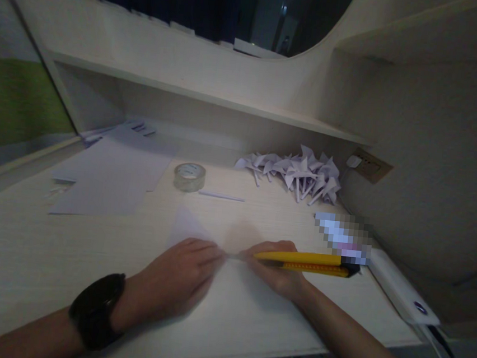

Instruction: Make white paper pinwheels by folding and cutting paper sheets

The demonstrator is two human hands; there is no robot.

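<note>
My right hand [274, 269] is closed around a yellow utility knife [306, 262], whose dark end points right. Its other end runs toward my left hand, with a blurred thin grey strip between the two hands, perhaps the blade. With a black watch on its wrist, my left hand [190, 270] has its fingers closed over a white sheet of paper [187, 226]. One pointed part of that paper shows behind the knuckles; the rest is hidden under the hand. Just beyond lie a roll of clear tape [189, 178] and a thin white paper stick [222, 196].
White paper sheets [108, 172] overlap at the left. Several folded paper pinwheels [302, 174] are heaped at the back right. A lit phone [340, 236] with a blurred screen and a white device [400, 287] lie at the right edge. A shelf [212, 100] overhangs the back.
</note>
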